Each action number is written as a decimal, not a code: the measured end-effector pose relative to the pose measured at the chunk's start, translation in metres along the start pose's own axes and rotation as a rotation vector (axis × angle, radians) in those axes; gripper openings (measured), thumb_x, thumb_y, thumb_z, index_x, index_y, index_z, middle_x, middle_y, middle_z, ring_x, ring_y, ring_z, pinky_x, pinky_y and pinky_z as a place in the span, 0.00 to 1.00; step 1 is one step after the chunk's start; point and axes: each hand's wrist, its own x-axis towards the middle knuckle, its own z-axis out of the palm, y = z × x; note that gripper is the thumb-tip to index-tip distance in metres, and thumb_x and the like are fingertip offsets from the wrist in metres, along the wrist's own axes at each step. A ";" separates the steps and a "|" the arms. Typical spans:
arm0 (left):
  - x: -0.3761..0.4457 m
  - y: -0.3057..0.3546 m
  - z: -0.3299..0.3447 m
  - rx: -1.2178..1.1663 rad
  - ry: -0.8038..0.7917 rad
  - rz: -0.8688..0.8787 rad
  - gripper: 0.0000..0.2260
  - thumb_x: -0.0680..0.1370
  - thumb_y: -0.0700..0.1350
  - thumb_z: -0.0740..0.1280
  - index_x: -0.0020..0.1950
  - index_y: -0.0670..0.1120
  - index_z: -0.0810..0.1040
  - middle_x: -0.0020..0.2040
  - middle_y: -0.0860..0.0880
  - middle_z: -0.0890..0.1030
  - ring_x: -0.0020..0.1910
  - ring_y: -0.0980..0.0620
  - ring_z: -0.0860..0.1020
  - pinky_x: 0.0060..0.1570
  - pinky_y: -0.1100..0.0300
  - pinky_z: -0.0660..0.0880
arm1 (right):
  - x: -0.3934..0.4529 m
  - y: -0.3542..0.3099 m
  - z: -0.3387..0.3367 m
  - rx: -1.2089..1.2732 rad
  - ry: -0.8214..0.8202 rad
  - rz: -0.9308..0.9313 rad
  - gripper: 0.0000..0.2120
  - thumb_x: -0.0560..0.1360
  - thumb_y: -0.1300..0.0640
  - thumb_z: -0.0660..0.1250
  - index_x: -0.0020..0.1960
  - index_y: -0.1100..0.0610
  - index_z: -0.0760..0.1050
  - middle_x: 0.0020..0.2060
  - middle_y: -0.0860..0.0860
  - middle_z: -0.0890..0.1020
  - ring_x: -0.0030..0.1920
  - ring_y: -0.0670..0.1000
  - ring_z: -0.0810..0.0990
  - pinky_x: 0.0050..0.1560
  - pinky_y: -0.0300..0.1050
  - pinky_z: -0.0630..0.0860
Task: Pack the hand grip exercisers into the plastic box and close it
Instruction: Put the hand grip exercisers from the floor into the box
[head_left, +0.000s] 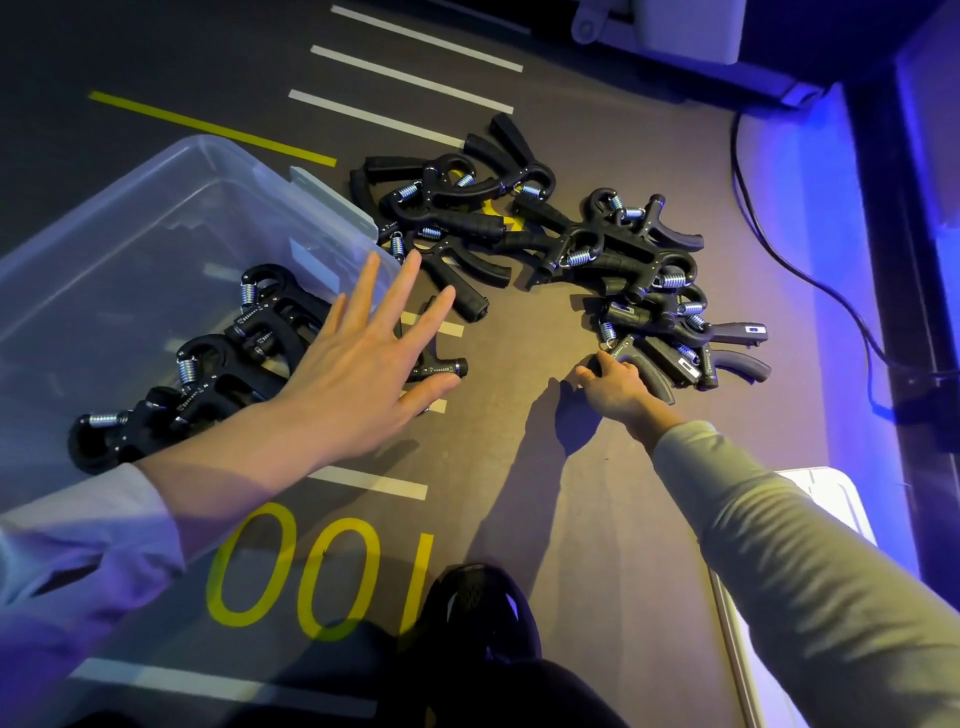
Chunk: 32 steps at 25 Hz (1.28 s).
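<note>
From the head view we see our left hand spread flat, fingers splayed and holding nothing, over the near wall of the clear plastic box, where several hand grip exercisers already lie. Our right hand is curled around the handle of one exerciser at the near edge of the loose pile on the floor.
</note>
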 end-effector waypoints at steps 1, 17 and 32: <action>0.000 0.000 0.000 -0.001 0.001 0.000 0.34 0.72 0.66 0.43 0.75 0.55 0.39 0.75 0.47 0.34 0.73 0.42 0.34 0.72 0.45 0.45 | -0.001 0.000 0.002 0.003 -0.004 0.006 0.22 0.80 0.45 0.54 0.68 0.57 0.64 0.66 0.61 0.67 0.61 0.62 0.70 0.63 0.59 0.70; -0.004 -0.003 -0.002 -0.089 0.016 0.010 0.34 0.73 0.65 0.46 0.75 0.54 0.41 0.75 0.48 0.35 0.74 0.44 0.35 0.72 0.45 0.46 | -0.060 -0.012 0.047 -0.387 0.084 -0.327 0.17 0.80 0.47 0.56 0.66 0.50 0.70 0.56 0.59 0.70 0.56 0.62 0.74 0.53 0.52 0.75; -0.018 -0.013 -0.005 -0.152 0.037 -0.008 0.35 0.72 0.65 0.46 0.76 0.54 0.42 0.76 0.49 0.38 0.74 0.46 0.37 0.72 0.50 0.45 | -0.059 0.036 0.027 -0.260 0.069 -0.570 0.18 0.79 0.51 0.58 0.67 0.55 0.68 0.74 0.55 0.60 0.76 0.53 0.53 0.72 0.49 0.57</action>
